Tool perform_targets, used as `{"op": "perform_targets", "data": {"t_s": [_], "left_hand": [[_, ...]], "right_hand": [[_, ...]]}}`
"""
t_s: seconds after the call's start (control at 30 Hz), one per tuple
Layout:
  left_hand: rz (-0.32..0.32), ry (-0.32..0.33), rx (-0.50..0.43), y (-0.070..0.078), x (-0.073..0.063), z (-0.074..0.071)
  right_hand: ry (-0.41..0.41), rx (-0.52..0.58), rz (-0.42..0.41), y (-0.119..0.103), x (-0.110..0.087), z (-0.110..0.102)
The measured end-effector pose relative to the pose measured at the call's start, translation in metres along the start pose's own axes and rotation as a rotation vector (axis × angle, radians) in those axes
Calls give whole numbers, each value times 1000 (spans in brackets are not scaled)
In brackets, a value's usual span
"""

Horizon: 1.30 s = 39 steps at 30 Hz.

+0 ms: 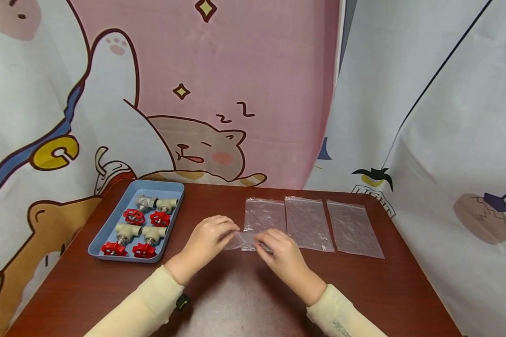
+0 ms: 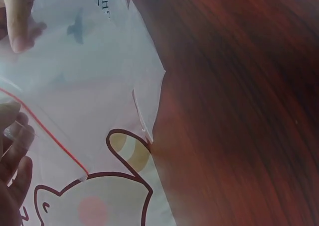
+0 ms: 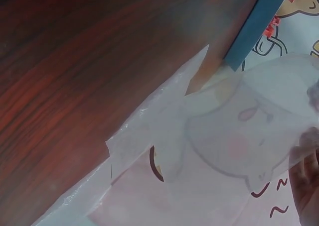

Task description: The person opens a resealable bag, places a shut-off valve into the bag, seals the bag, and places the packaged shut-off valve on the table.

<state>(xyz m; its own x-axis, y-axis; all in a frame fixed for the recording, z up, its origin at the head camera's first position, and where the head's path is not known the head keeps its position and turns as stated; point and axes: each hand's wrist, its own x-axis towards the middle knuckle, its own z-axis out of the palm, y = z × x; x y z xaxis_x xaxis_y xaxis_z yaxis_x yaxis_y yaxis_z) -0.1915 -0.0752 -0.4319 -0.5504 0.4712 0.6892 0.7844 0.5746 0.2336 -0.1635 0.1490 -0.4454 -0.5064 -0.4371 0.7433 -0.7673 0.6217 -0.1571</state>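
Note:
My left hand [image 1: 206, 240] and right hand [image 1: 283, 257] face each other above the middle of the table. Between them is a clear plastic zip bag [image 1: 234, 241], its side edges pinched between thumb and fingers. A red line [image 2: 52, 136] runs along the bag's mouth in the left wrist view. Through the film in the right wrist view, the printed backdrop shows hazily, and fingers [image 3: 306, 178] hold the bag at the right. Just beyond my hands lies another clear bag [image 1: 264, 214], partly overlapped by the held one in the head view.
Two more clear bags [image 1: 308, 222] lie flat to the right. On the left, a blue tray [image 1: 93, 249] holds several pipe valves with red handwheels [image 1: 145, 251]. A printed cloth backdrop [image 1: 278, 93] stands behind the brown table [image 1: 232, 299].

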Motion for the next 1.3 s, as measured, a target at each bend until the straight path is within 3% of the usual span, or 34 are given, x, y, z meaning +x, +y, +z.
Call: {"op": "perform_targets", "data": {"t_s": [0.3, 0.5, 0.67, 0.83, 1.0, 1.1, 1.2, 1.3], "left_hand": [[-33, 77, -84, 1, 4, -1], [-67, 58, -78, 2, 4, -3], [-156, 16, -36, -6, -3, -11], [-318, -6, -29, -21, -13, -31], [-567, -57, -20, -48, -27, -58], [-739, -150, -10, -70, -38, -76], [-904, -291, -10, -90, -49, -92], [-1016, -438, 5, -104, -57, -104]], "right_hand": [[20, -10, -3, -2, 0, 3], [22, -13, 14, -5, 4, 3], [14, -2, 53, -3, 3, 0], [27, 23, 78, -1, 3, -4], [36, 27, 88, 1, 2, -5], [38, 25, 90, 1, 1, -5], [39, 30, 91, 1, 1, -4], [38, 35, 92, 1, 1, -3]]}}
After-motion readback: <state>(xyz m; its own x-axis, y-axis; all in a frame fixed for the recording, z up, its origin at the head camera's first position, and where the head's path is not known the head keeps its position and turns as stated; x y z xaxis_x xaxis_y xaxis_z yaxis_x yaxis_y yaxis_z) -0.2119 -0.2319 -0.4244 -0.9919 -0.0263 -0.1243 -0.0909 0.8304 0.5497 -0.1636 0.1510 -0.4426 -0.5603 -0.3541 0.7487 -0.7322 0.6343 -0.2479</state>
